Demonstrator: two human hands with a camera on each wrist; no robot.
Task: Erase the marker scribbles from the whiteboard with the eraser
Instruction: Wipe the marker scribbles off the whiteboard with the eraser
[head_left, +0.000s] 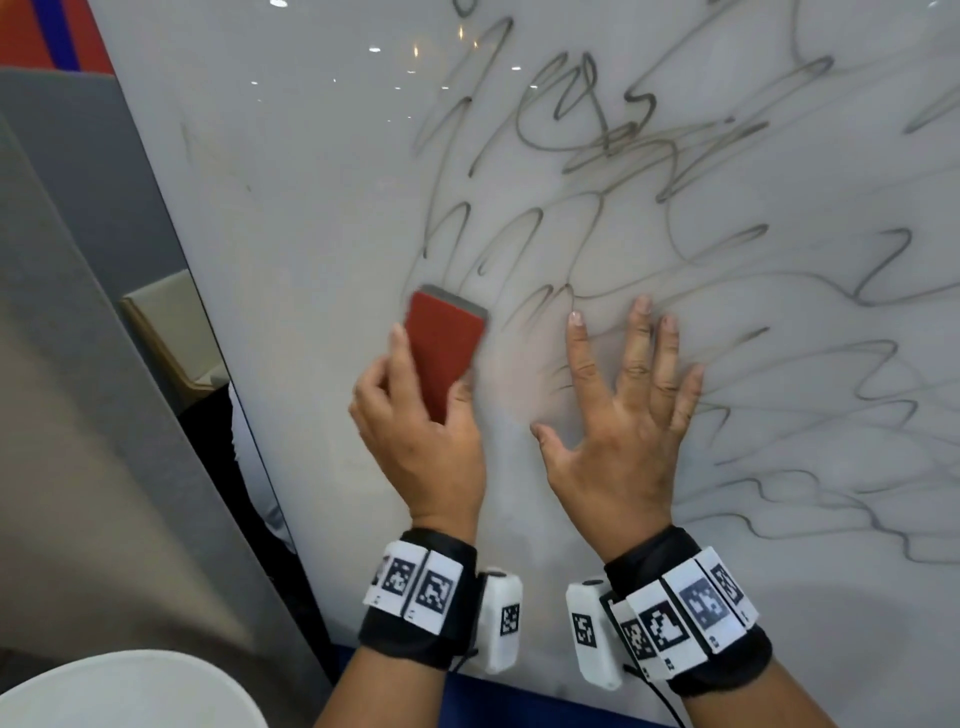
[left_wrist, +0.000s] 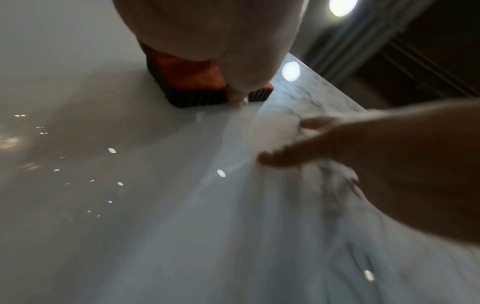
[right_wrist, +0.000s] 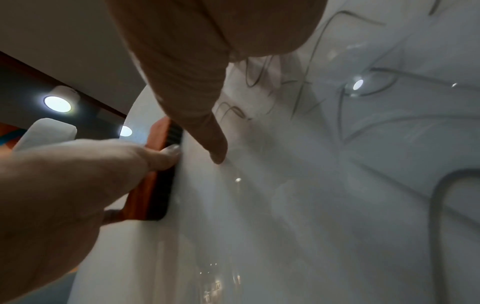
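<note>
A glossy whiteboard (head_left: 291, 218) fills the head view, covered on its right and upper part with grey marker scribbles (head_left: 613, 135). My left hand (head_left: 415, 436) grips a red eraser (head_left: 444, 348) with a dark felt face pressed flat to the board, thumb on one long edge and fingers on the other. In the left wrist view the eraser (left_wrist: 192, 78) shows under my palm. My right hand (head_left: 623, 415) lies flat on the board with fingers spread, just right of the eraser. The right wrist view shows the eraser (right_wrist: 153, 181) edge-on and scribbles (right_wrist: 389, 123) beyond.
The board's left edge (head_left: 171, 228) runs diagonally, with a grey panel (head_left: 78, 364) beside it. A white rounded object (head_left: 130, 691) sits at the bottom left. The board's left half carries only faint smudges. Ceiling lights reflect on the glossy surface.
</note>
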